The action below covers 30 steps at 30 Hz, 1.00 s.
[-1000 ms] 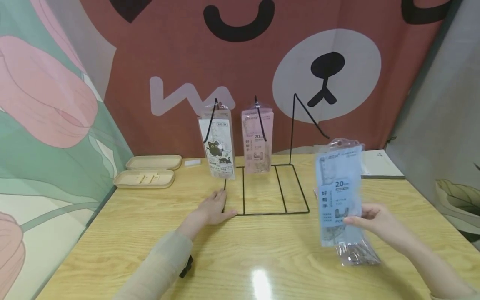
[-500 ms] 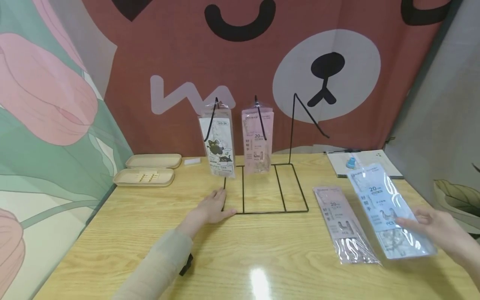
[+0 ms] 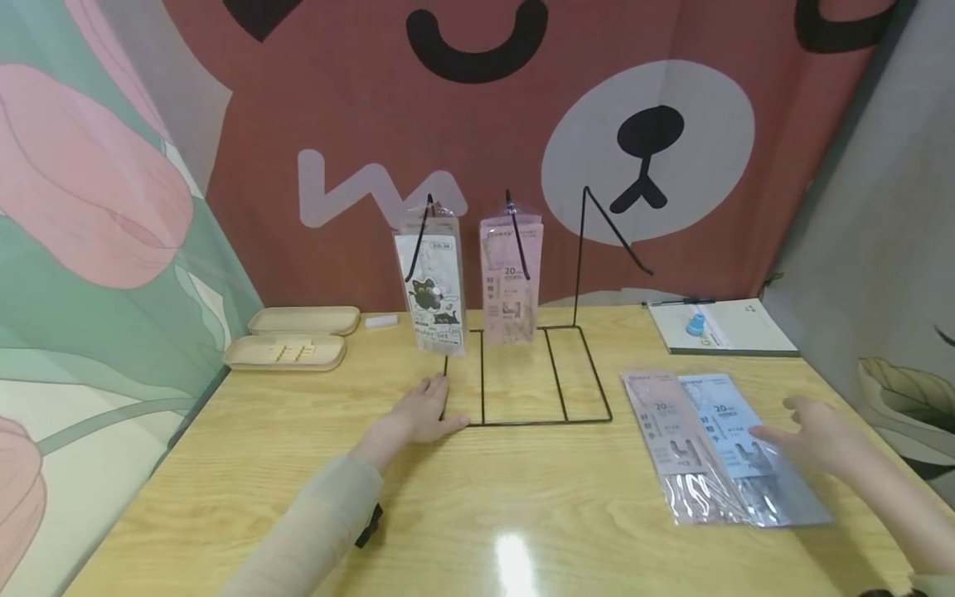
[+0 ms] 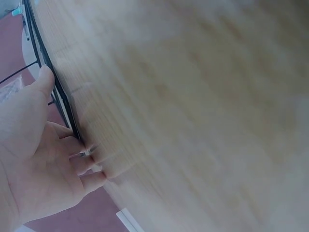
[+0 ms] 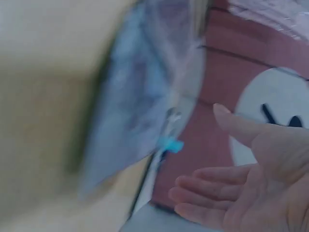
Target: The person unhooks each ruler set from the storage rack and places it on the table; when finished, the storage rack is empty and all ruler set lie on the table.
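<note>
The left hand (image 3: 427, 410) lay flat, fingers straight, pressing the front left corner of the black wire rack (image 3: 522, 377) against the table (image 3: 477, 497). The right hand (image 3: 816, 431) hovered open beside the blue packet (image 3: 734, 431), fingers relaxed, holding nothing. That packet lay flat, partly overlapping a pink packet (image 3: 671, 431), right of the rack. Judged step: a packet set down, the rack's right hook (image 3: 615, 228) unfilled. Any next pick would call for a pinch at a packet's top edge. The right wrist view was blurred; packet print was illegible.

Blue packet (image 3: 734, 431) flat on table, overlapping pink packet (image 3: 671, 431)
</note>
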Available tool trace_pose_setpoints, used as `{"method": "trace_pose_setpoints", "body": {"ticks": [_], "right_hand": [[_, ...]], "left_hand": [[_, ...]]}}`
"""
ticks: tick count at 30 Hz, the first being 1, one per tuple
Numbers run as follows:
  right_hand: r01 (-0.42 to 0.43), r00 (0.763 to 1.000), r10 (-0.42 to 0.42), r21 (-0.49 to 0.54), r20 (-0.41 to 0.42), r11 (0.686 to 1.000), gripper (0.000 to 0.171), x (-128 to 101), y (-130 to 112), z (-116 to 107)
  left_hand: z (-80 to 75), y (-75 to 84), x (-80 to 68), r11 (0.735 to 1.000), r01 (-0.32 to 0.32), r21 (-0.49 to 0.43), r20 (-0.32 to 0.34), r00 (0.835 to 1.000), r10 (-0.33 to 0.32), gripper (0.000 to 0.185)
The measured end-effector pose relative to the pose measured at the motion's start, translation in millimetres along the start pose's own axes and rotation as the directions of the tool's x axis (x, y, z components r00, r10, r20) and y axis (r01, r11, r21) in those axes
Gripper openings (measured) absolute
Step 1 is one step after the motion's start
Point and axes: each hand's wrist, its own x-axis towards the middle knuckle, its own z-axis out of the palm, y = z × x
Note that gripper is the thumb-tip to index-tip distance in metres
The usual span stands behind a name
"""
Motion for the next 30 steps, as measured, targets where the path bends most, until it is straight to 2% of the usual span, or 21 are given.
{"method": "trace_pose_setpoints", "body": {"ticks": [1,4,7,9,12,16,17,20,25,30], "right_hand": [[0.000,1.000,0.000,-0.003,-0.009,1.000,0.084,1.9,-8.3,-4.0],[0.040,0.999,-0.039,0.025,-0.023,0.999,0.087,7.8,-35.3,-8.8],[0.105,0.994,-0.102,0.085,-0.031,0.991,0.083,15.3,-64.0,-10.2],[0.162,0.987,-0.157,0.153,-0.046,0.975,0.078,21.9,-81.6,-9.2],[0.244,0.970,-0.231,0.269,-0.079,0.932,0.071,34.3,-104.5,-7.1],[0.323,0.946,-0.302,0.424,-0.118,0.846,0.066,58.8,-129.0,2.6],[0.334,0.941,-0.316,0.460,-0.119,0.823,0.065,65.7,-134.3,5.7],[0.340,0.937,-0.332,0.510,-0.109,0.790,0.064,87.2,-150.6,15.5],[0.347,0.932,-0.347,0.524,-0.102,0.778,0.063,114.6,-175.5,23.3],[0.324,0.939,-0.329,0.595,-0.105,0.736,0.061,129.8,-195.4,26.2]], "left_hand": [[0.1,0.6,-0.4,1.000,0.003,-0.003,0.002,1.000,-0.003,0.086],[0.1,2.3,-0.5,1.000,0.000,-0.002,0.003,1.000,0.000,0.085],[-0.9,3.1,0.6,1.000,-0.004,-0.005,0.003,1.000,0.004,0.085],[-1.6,2.8,1.8,1.000,-0.006,-0.001,0.002,1.000,0.006,0.085],[-2.2,1.4,3.7,1.000,-0.003,0.005,0.001,1.000,0.003,0.084],[-1.8,-1.4,5.3,1.000,-0.006,0.009,0.004,1.000,0.006,0.085],[-1.6,-1.7,5.3,1.000,-0.007,0.009,0.005,1.000,0.007,0.085],[-0.7,-2.2,4.0,1.000,-0.008,0.004,0.003,1.000,0.008,0.085],[1.4,-2.4,1.2,1.000,0.003,0.001,0.007,1.000,-0.003,0.085],[1.0,-2.5,-0.7,1.000,0.003,-0.014,0.005,1.000,-0.003,0.085]]}}
